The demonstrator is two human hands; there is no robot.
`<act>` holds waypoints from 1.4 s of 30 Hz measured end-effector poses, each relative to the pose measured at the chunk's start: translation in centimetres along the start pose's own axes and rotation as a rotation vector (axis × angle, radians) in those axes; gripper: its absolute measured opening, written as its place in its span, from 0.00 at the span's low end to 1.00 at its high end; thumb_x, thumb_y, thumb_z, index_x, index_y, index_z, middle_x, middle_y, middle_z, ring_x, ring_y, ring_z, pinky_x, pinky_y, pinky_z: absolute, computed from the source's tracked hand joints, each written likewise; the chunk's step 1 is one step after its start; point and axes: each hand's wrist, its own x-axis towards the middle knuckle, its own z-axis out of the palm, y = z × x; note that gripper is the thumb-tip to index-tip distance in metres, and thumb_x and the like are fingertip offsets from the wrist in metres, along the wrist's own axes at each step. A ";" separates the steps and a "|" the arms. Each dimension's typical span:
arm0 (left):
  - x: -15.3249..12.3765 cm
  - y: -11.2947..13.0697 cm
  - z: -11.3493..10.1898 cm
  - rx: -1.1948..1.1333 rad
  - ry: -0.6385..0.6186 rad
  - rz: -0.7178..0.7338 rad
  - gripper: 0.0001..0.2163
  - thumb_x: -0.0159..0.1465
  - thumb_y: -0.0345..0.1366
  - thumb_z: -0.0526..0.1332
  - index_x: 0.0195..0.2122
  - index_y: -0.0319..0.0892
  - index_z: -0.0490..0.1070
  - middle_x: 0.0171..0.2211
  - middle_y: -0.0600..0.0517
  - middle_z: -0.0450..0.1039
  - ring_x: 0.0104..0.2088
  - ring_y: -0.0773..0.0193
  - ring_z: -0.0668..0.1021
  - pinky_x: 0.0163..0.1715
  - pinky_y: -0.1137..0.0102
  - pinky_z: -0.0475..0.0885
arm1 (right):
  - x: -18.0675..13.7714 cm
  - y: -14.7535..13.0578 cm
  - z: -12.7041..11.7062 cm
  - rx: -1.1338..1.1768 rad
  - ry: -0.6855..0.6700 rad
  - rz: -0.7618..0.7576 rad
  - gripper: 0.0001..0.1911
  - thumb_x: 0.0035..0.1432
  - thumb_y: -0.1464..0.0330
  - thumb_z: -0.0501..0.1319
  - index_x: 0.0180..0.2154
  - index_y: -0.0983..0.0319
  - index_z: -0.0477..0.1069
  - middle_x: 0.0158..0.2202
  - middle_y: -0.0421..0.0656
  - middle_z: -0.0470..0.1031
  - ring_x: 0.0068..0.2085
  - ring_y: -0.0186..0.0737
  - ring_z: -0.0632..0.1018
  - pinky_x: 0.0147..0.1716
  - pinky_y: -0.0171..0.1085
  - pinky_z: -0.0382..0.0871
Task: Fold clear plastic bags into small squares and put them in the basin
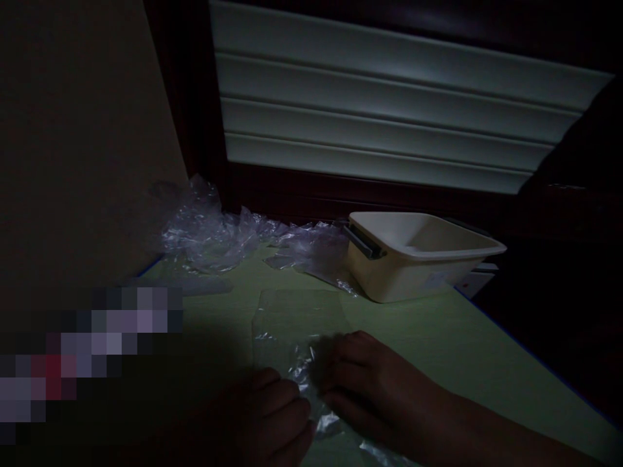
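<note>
The scene is dim. My left hand (275,408) and my right hand (367,383) rest close together on a green table (438,337) at the near edge. Both have curled fingers pinching a clear plastic bag (296,324) that lies flat and stretches away from me. The bag's near end is crumpled between the two hands. My right forearm reaches in from the lower right.
A cream plastic tub (418,256) with a dark handle stands at the back right. A heap of crumpled clear plastic bags (219,230) lies along the back left against the wall. A louvred shutter (379,97) is behind. A blurred patch covers the left.
</note>
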 end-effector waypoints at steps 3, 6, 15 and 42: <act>0.2 0.0 -0.1 -0.013 0.042 -0.011 0.06 0.68 0.28 0.55 0.38 0.39 0.71 0.33 0.55 0.75 0.31 0.64 0.73 0.33 0.67 0.65 | 0.0 -0.1 0.1 0.051 0.010 0.034 0.05 0.60 0.73 0.56 0.32 0.65 0.70 0.32 0.44 0.72 0.35 0.38 0.71 0.36 0.37 0.62; 0.4 0.1 0.1 -0.036 0.082 -0.040 0.09 0.68 0.27 0.52 0.35 0.39 0.71 0.32 0.55 0.75 0.30 0.65 0.72 0.31 0.68 0.65 | 0.2 -0.4 0.4 0.059 0.002 0.026 0.04 0.58 0.72 0.58 0.32 0.65 0.70 0.33 0.44 0.72 0.36 0.38 0.71 0.36 0.36 0.63; 0.1 0.0 -0.1 0.004 0.062 0.010 0.06 0.67 0.27 0.55 0.36 0.40 0.71 0.30 0.55 0.74 0.31 0.65 0.73 0.34 0.69 0.66 | 0.5 0.1 0.3 0.077 -0.006 0.135 0.04 0.55 0.71 0.60 0.35 0.64 0.70 0.35 0.45 0.70 0.37 0.40 0.70 0.37 0.38 0.64; 0.1 -0.5 -1.7 -0.103 -0.086 -0.038 0.07 0.65 0.36 0.57 0.41 0.40 0.70 0.32 0.50 0.74 0.37 0.60 0.73 0.41 0.65 0.68 | 1.1 1.4 0.0 0.085 0.090 0.106 0.07 0.57 0.76 0.55 0.34 0.65 0.71 0.32 0.45 0.69 0.35 0.39 0.70 0.34 0.36 0.66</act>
